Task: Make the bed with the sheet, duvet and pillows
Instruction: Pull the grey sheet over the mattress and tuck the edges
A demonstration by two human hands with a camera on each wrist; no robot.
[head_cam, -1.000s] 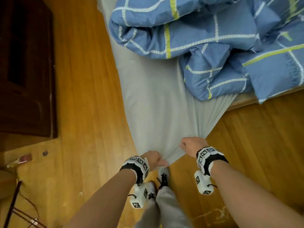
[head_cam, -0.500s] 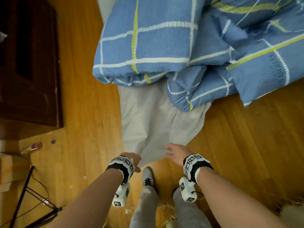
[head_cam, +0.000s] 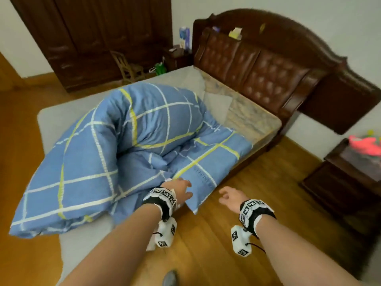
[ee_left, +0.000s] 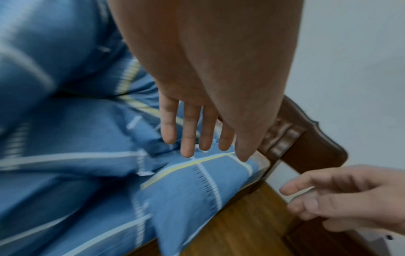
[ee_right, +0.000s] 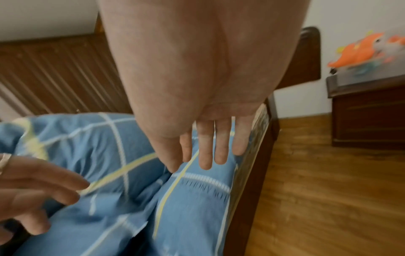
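Both arms reach forward from the bottom of the head view, wrists banded with marker-covered cuffs. The left hand (head_cam: pixel 181 190) stretches out over the near corner of the blue checked duvet (head_cam: pixel 115 153), fingers (ee_left: pixel 188 135) straight and spread, tips just above or brushing the cloth; which of the two cannot be told. It grips nothing. The right hand (head_cam: pixel 231 196) hangs over the wooden floor (head_cam: pixel 237 203) just right of the duvet's hanging corner, palm down, fingers (ee_right: pixel 205 149) loosely extended, released and holding nothing.

The duvet lies heaped in a big bundle across the middle of the bed, its lower right corner spilling over the bed's edge. The grey sheet (head_cam: pixel 61 112) shows at the left of the frame and below the bundle. Two pale pillows (head_cam: pixel 216 102) lie beyond the heap near the padded brown headboard (head_cam: pixel 257 65). At far right a dark nightstand (head_cam: pixel 340 176) carries something orange.
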